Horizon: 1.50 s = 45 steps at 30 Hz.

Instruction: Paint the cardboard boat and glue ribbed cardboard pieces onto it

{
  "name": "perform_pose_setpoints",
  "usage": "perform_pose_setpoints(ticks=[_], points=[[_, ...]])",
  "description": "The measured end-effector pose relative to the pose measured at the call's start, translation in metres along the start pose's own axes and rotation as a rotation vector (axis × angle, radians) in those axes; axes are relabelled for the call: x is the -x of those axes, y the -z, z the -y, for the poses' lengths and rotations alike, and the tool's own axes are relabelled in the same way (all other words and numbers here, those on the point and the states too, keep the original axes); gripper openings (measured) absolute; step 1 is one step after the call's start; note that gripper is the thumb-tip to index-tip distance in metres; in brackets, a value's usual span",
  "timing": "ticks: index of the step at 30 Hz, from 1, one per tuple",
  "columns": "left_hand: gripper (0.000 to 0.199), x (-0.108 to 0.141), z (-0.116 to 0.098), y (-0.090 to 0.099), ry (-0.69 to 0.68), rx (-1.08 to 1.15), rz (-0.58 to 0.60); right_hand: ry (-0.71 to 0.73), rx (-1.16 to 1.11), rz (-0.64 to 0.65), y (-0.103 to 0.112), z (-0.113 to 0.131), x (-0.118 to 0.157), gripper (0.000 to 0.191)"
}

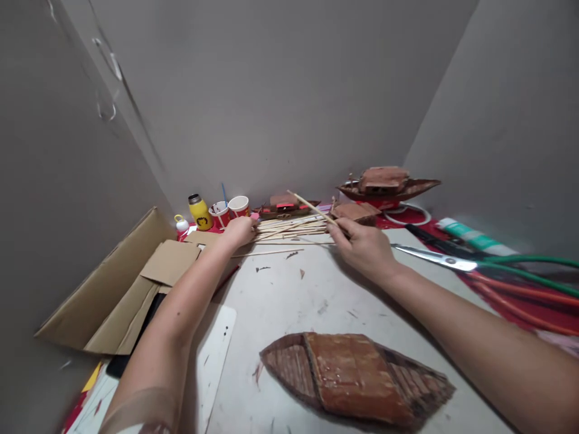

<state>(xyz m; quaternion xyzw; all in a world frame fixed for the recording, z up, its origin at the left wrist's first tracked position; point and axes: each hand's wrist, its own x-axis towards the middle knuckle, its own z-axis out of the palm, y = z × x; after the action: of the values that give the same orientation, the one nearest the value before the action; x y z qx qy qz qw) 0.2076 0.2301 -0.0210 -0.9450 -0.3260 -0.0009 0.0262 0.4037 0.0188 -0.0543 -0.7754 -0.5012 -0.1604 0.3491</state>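
The right hand (362, 244) is pinching a thin stick (309, 204) by its lower end, near twelve o'clock over the white board (280, 295). The stick's long axis is slanting upward, its free tip pointing toward ten o'clock; it is looking pale, straight and slender. The left hand (242, 232) is reaching to the nine o'clock end of the stick pile (294, 228), its grip staying unclear. A brown model boat (357, 374) is lying toward five o'clock.

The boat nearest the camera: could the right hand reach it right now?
Probably yes: nothing tall stands between the right hand and the near boat, though that hand holds a stick.
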Motion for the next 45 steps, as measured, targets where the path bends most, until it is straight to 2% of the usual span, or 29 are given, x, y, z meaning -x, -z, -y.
perform_pose_setpoints(ticks=[9,14,21,26,31,36,45], points=[[0.035,-0.002,-0.008,-0.004,-0.077,-0.087,-0.026,0.026,0.035,0.019,0.002,0.002,-0.001,0.036],[0.035,0.006,-0.008,0.000,-0.063,-0.105,-0.060,0.023,0.028,0.025,0.002,0.001,-0.002,0.037],[0.035,0.014,0.005,0.009,-0.005,-0.122,-0.073,-0.001,0.016,0.031,0.002,0.001,-0.002,0.037],[0.036,0.016,-0.004,0.008,-0.007,-0.123,-0.105,0.013,-0.001,0.037,0.002,0.003,-0.002,0.035],[0.034,-0.003,-0.020,0.000,-0.065,-0.089,-0.030,0.015,-0.005,0.048,0.002,0.003,-0.003,0.034],[0.033,-0.021,-0.017,-0.001,-0.092,-0.066,0.046,0.003,-0.016,0.053,0.003,0.002,-0.004,0.035],[0.034,-0.018,-0.014,-0.005,-0.118,-0.063,0.061,0.010,-0.055,0.059,0.002,0.003,-0.005,0.034]])
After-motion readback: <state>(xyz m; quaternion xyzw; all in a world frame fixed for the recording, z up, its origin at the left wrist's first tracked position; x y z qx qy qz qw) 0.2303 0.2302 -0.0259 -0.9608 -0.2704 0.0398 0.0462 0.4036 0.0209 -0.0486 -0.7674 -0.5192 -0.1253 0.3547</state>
